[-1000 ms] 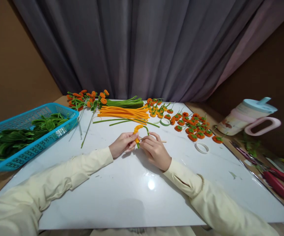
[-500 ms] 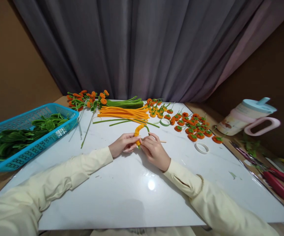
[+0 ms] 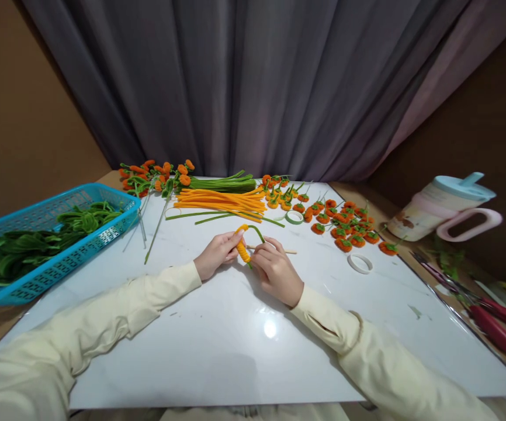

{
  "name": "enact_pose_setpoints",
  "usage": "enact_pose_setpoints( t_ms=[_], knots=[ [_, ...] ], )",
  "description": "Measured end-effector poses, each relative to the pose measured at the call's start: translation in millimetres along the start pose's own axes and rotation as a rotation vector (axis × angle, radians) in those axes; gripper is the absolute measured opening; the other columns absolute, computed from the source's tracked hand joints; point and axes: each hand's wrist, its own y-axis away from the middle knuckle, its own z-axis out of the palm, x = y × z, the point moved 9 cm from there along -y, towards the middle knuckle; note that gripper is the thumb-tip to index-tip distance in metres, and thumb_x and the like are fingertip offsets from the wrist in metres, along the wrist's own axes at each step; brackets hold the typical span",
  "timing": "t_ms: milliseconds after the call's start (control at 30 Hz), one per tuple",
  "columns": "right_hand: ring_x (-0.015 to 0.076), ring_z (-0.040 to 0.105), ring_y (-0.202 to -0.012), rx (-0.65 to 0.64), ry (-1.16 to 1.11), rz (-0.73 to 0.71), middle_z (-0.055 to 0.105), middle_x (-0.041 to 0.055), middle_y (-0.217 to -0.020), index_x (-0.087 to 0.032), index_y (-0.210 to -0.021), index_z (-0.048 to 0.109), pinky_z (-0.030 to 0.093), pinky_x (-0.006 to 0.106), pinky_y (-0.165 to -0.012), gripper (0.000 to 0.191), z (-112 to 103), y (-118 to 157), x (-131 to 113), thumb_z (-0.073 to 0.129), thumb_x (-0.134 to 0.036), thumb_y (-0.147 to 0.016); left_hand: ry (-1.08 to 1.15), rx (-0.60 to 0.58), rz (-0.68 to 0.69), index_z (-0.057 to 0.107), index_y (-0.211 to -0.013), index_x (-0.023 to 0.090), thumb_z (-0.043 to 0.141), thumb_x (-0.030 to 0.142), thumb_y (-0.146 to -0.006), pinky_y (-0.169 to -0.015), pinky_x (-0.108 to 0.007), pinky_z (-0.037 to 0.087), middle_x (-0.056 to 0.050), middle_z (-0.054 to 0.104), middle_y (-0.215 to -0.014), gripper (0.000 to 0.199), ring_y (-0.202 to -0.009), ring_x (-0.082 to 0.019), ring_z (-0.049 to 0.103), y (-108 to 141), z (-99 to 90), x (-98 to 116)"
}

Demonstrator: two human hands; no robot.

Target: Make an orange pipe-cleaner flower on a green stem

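Observation:
Between my hands is a coiled yellow-orange pipe cleaner (image 3: 243, 251), wound in tight turns with a green pipe cleaner (image 3: 256, 231) running through it. My left hand (image 3: 216, 252) pinches the coil from the left, near its upper part. The green strand arches from the coil's top over to my right hand (image 3: 277, 270), whose curled fingers grip it; a short green end shows below the coil. A thin wooden stick (image 3: 290, 252) lies behind my right fingers. Straight orange pipe cleaners (image 3: 220, 202) and loose green pipe cleaners (image 3: 213, 218) lie just beyond my hands.
A blue basket (image 3: 82, 244) of green leaves stands left. Behind are orange flowers on stems (image 3: 160, 175) and a green bundle (image 3: 222, 185). Small orange pumpkin shapes (image 3: 345, 225), tape rolls (image 3: 360, 264), a tumbler (image 3: 428, 210) and red-handled pliers (image 3: 496, 330) are to the right.
The coil has tilted, its top leaning left and its lower end toward my right hand. My left fingers have shifted up along it, and more of the green arch shows.

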Motion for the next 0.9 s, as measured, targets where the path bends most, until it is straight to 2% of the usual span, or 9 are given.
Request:
enact_pose_setpoints(
  t_ms=[333, 700, 900],
  knots=[
    [0.0192, 0.050, -0.081, -0.001, -0.023, -0.002, 0.056, 0.0040, -0.068, -0.018, -0.070, 0.049, 0.031, 0.043, -0.098, 0.019, 1.1, 0.4, -4.1, 0.040, -0.002, -0.068, -0.168, 0.110, 0.153, 0.049, -0.069, 0.014, 0.048, 0.061, -0.076, -0.039, -0.020, 0.017, 0.009, 0.029, -0.040, 0.048, -0.037, -0.005, 0.024, 4.2, -3.4, 13.5],
    [0.0194, 0.051, -0.083, -0.011, -0.037, 0.001, 0.056, 0.0046, -0.069, -0.017, -0.072, 0.050, 0.031, 0.044, -0.098, 0.019, 1.3, 0.4, -5.3, 0.041, -0.002, -0.067, -0.378, 0.225, 0.212, 0.050, -0.067, 0.015, 0.041, 0.056, -0.083, -0.044, -0.020, 0.026, 0.007, 0.034, -0.045, 0.045, -0.043, -0.007, 0.031, 8.5, -12.8, 16.3],
    [0.0196, 0.051, -0.082, -0.007, -0.035, -0.001, 0.056, 0.0046, -0.069, -0.018, -0.072, 0.050, 0.032, 0.045, -0.097, 0.019, 0.7, 0.9, -5.0, 0.040, -0.003, -0.067, -0.364, 0.235, 0.199, 0.047, -0.067, 0.016, 0.041, 0.054, -0.084, -0.044, -0.019, 0.027, 0.007, 0.034, -0.049, 0.043, -0.044, -0.007, 0.033, 6.8, -14.6, 11.6]
  ],
)
